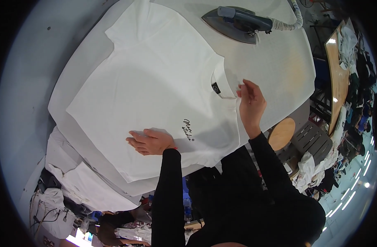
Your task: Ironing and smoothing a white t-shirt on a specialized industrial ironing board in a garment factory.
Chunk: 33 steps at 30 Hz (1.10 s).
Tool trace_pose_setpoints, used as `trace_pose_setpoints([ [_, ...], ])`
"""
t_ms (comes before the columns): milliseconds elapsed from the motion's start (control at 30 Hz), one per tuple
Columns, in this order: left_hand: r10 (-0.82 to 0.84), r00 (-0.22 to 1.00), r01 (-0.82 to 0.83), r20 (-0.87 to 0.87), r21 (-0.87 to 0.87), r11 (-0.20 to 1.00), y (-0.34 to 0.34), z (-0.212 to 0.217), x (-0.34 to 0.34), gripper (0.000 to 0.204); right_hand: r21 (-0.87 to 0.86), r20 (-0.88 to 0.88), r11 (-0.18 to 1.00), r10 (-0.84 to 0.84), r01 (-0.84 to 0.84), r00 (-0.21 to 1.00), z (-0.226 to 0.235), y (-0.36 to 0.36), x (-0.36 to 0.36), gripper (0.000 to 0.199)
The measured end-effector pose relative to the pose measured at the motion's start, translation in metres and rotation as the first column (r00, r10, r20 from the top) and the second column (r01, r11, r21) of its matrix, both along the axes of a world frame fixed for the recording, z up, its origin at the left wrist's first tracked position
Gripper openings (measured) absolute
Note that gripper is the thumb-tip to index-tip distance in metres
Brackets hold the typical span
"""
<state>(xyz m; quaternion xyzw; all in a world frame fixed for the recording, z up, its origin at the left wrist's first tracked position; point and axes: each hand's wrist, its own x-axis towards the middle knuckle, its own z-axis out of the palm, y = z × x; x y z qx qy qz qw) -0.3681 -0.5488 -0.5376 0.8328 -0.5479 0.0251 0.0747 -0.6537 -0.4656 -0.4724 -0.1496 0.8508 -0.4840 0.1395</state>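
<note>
A white T-shirt (143, 82) lies spread on a pale padded ironing table (279, 82), its collar toward the right. Dark script lettering marks its chest, and a black neck label (216, 87) shows inside the collar. My left hand (150, 142) rests flat on the shirt's body, fingers outstretched, left of the lettering. Beside the collar and shoulder edge is my right hand (252, 105), its fingers loosely bent and apart, with nothing visible in them. At the far side, a dark steam iron (242, 22) sits on the table, away from both hands.
A white hose (289, 25) runs from the iron's rear. White cloth (90, 185) hangs below the table's near left edge. On the right stand a round wooden stool (282, 133), a grey slatted chair seat (312, 140) and a long wooden table (334, 74) beside heaped garments.
</note>
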Motion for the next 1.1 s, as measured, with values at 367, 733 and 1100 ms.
trace_pose_setpoints([
  [367, 0.027, 1.0, -0.027, -0.001, 0.02, 0.999, -0.002, 0.002, 0.001, 0.066, 0.049, -0.444, 0.996, 0.091, -0.077, 0.891, 0.043, -0.033, -0.061, 0.021],
  [733, 0.017, 0.999, -0.017, -0.046, 0.008, 1.0, 0.0, 0.007, -0.002, 0.066, 0.531, -0.621, 0.638, 0.741, -0.558, 0.256, 0.047, -0.168, -0.184, 0.041],
  [1100, -0.013, 1.0, 0.012, -0.014, -0.034, 0.999, -0.003, 0.01, -0.001, 0.061, 0.397, -0.489, 0.515, 0.819, -0.76, 0.3, 0.098, -0.167, -0.069, 0.04],
])
